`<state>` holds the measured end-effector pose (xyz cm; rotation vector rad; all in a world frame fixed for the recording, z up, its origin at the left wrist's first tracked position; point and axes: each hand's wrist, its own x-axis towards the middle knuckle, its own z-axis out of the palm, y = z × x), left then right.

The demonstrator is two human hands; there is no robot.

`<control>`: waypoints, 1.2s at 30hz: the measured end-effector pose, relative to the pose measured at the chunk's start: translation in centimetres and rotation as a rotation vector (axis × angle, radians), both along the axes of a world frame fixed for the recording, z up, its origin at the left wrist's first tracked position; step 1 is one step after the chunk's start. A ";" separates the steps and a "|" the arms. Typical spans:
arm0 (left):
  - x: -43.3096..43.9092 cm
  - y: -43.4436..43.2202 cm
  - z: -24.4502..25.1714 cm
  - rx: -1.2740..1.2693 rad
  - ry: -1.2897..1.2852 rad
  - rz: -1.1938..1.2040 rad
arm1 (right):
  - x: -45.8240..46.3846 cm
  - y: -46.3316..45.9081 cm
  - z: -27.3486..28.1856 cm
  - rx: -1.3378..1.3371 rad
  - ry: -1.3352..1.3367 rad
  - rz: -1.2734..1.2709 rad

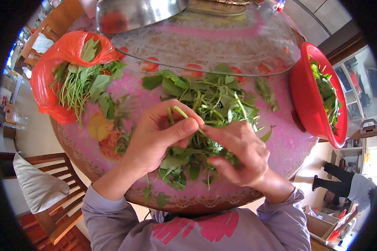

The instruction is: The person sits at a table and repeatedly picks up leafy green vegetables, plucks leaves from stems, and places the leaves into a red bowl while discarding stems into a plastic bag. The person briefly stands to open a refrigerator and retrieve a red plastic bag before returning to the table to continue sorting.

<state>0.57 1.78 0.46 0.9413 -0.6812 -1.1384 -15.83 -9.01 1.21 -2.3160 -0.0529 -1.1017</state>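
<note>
My left hand [163, 135] pinches thin green stems [180, 112] between thumb and fingers, above a loose pile of leafy greens [207, 103]. At the lower end of a stem, the index finger of my right hand [243, 152] touches or nearly touches it. The right thumb is spread away from that finger, with nothing seen held between them. Leaves and stems lie under and around both hands; my fingers hide part of the pile. More leafy greens [78, 78] spill out of a red plastic bag [47, 84] on the left.
A red plastic basin [304, 94] holding greens stands at the table's right edge. Across the back of the round table [276, 135] lies a glass turntable [226, 40] bearing a metal bowl [141, 15]. A slatted wooden chair [62, 188] is at left; a person [345, 182] is at far right.
</note>
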 end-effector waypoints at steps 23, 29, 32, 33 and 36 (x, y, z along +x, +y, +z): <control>0.3 -0.2 0.5 -0.104 -0.993 0.043 | 0.0 -0.8 -0.3 0.093 0.173 -0.044; 0.1 -0.4 -0.4 -0.297 -1.138 0.080 | -0.6 -0.3 -0.2 0.537 0.049 0.017; -0.4 -0.4 -0.6 -0.283 -1.079 0.043 | -0.7 -0.2 -0.4 0.625 0.014 0.055; -0.5 -0.4 -0.8 -0.277 -1.057 0.046 | -0.7 -0.3 -0.6 0.591 0.012 0.055; -0.5 -0.4 -0.5 -0.265 -1.106 0.176 | -0.4 -0.8 -0.4 0.203 0.034 -0.048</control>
